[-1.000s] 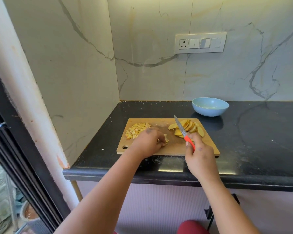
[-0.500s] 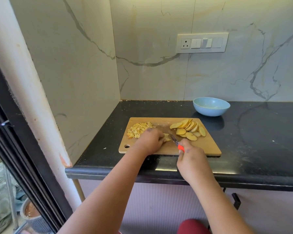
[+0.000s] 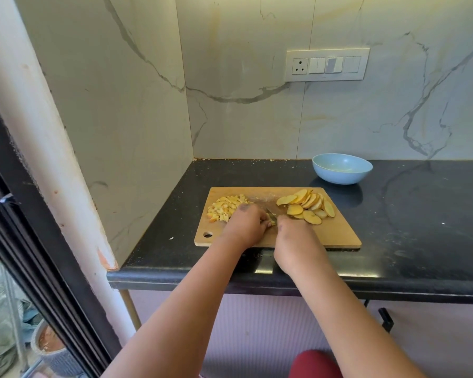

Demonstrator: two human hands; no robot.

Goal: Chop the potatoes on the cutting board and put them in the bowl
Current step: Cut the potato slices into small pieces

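- Nearest to us, our right hand (image 3: pixel 294 236) grips the knife (image 3: pixel 271 214). Only a bit of blade shows, pointing away and left.
- Our left hand (image 3: pixel 245 223) curls down over the potato piece (image 3: pixel 271 221) we are cutting, right beside the blade.
- Both hands work on the cutting board (image 3: pixel 336 236), which lies on the black desk (image 3: pixel 421 227).
- Left of our hands sit the small chopped bits (image 3: pixel 224 208). To the right wait the potato slices (image 3: pixel 306 205), nearer our knife hand.
- Farthest off, behind the slices, is the blue bowl (image 3: pixel 342 169). We think no potato is inside.

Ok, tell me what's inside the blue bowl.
The blue bowl looks empty: only its pale inner surface shows, no potato pieces. Its near wall hides a strip of the inside closest to the camera.
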